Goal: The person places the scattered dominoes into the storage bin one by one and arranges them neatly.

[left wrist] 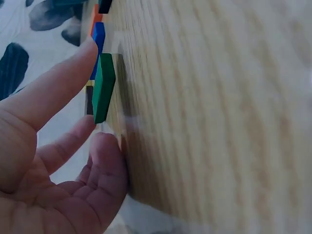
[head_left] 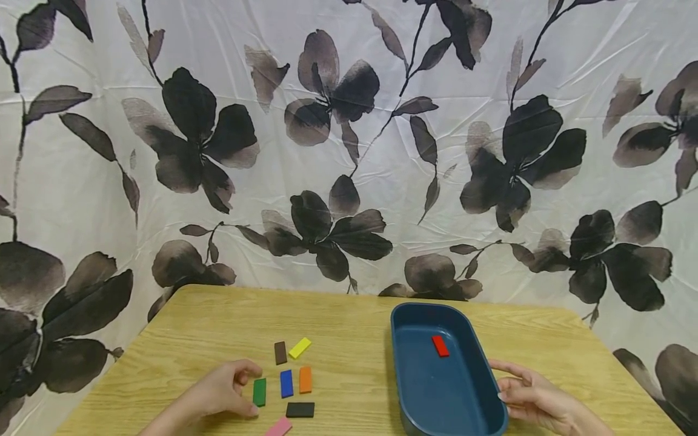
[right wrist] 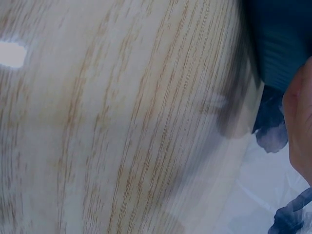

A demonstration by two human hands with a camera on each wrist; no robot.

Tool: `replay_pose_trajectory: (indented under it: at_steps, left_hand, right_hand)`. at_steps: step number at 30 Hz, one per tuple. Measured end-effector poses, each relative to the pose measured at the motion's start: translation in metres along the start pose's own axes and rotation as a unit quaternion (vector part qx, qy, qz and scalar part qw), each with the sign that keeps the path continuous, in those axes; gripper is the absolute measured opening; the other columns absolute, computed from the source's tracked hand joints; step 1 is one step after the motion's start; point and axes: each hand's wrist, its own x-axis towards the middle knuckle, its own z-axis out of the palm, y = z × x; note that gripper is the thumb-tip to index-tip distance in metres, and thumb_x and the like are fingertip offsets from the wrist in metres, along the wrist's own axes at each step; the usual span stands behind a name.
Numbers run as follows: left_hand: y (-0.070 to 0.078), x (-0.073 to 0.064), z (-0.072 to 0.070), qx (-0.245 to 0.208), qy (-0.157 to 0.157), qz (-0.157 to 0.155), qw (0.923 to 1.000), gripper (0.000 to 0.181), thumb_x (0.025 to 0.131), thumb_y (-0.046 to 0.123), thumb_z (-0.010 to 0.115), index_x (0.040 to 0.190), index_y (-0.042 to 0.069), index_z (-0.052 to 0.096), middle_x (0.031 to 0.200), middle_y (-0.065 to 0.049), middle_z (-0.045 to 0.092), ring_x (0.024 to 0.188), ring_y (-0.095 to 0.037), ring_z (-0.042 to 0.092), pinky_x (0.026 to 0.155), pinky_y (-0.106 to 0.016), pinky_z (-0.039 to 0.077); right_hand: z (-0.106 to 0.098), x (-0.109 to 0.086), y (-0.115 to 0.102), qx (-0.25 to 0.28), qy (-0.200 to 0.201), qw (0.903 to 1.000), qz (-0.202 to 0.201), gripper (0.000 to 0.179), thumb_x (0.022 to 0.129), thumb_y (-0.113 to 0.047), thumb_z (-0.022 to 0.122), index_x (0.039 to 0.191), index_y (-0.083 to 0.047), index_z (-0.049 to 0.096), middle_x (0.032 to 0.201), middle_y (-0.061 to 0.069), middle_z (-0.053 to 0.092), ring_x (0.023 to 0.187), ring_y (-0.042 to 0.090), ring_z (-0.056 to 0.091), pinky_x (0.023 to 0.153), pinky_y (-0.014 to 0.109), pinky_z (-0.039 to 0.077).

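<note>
My left hand is at the green block, thumb and fingers spread on either side of it. In the left wrist view, the green block stands out between the thumb and index finger, with no firm pinch visible. Beside it lie a blue block, an orange block, a brown block, a yellow block, a black block and a pink block. My right hand rests its fingertips against the right side of a dark blue bin. Inside the bin lies a red block.
Everything stands on a light wooden table with rounded far corners. Behind it hangs a white cloth printed with dark flowers. The bin's raised walls stand to the right of the blocks.
</note>
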Motion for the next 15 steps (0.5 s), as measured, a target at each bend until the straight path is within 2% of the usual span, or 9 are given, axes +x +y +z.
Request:
replay_pose_trajectory:
  at_steps: [3,6,9,15]
  left_hand:
    - [0.0003,0.0025,0.001,0.061,0.001,0.024,0.9979,0.056,0.062,0.008,0.086,0.108,-0.004,0.057,0.088,-0.008,0.045,0.068,-0.018,0.042,0.056,-0.024,0.037]
    - [-0.0014,0.0039,0.0022,0.1,0.003,0.065,0.9929,0.052,0.062,0.009,0.086,0.103,-0.004,0.057,0.086,-0.008,0.047,0.068,-0.019,0.042,0.056,-0.025,0.037]
    - [-0.003,0.0047,0.0038,0.098,0.006,0.079,0.9921,0.048,0.061,0.007,0.086,0.098,-0.003,0.056,0.082,-0.008,0.043,0.063,-0.018,0.04,0.052,-0.024,0.035]
    - [-0.0028,0.0041,0.0027,0.083,0.007,0.067,0.9943,0.045,0.062,0.005,0.085,0.097,-0.002,0.057,0.081,-0.007,0.041,0.063,-0.017,0.042,0.052,-0.023,0.035]
  right_hand:
    - [0.0001,0.0,-0.0006,-0.003,-0.003,1.0,-0.001,0.048,0.094,0.011,0.032,0.123,-0.021,0.054,0.114,0.01,0.059,0.106,0.021,0.058,0.092,0.034,0.045]
    - [0.0003,-0.0004,-0.0008,-0.002,-0.002,1.0,-0.002,0.048,0.094,0.011,0.031,0.122,-0.021,0.054,0.114,0.01,0.059,0.106,0.022,0.058,0.093,0.035,0.045]
    - [0.0002,-0.0011,-0.0009,-0.002,0.001,1.0,-0.002,0.048,0.094,0.011,0.032,0.122,-0.021,0.054,0.114,0.01,0.06,0.106,0.021,0.058,0.092,0.035,0.045]
    - [-0.0004,-0.0009,-0.0002,-0.004,0.003,1.0,-0.003,0.048,0.094,0.011,0.032,0.122,-0.021,0.054,0.113,0.009,0.06,0.105,0.02,0.059,0.092,0.034,0.046]
